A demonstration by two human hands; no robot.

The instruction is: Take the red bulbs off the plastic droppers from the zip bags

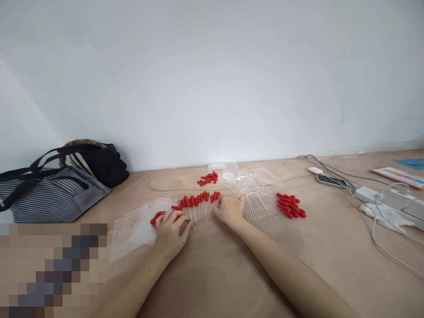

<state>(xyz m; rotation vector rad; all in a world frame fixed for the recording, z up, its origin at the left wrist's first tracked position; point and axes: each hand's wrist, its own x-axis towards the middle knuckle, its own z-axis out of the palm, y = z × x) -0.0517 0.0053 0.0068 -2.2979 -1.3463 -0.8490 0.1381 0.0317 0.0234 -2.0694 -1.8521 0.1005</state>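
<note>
A row of droppers (pixel 197 201) with red bulbs and thin clear tubes lies fanned out between my hands, bulbs toward the wall. My left hand (pixel 172 232) curls over several red-bulbed droppers (pixel 157 217) at the row's left end; their tubes are hidden under the fingers. At the right end, my right hand (pixel 229 210) has its fingers drawn together around a dropper, with the fingertips partly hidden. Just right of that hand, another group of droppers (pixel 289 206) lies sideways, bulbs pointing right. Clear plastic bags (pixel 134 229) are spread out beside and under my left hand.
Near the wall lie more red-bulbed droppers (pixel 208 178) and clear bags (pixel 247 180). A striped bag (pixel 56 194) stands at the left. To the right are a phone (pixel 331 181), a power strip (pixel 391 201), loose cables (pixel 376 234) and a colourful booklet (pixel 399 176).
</note>
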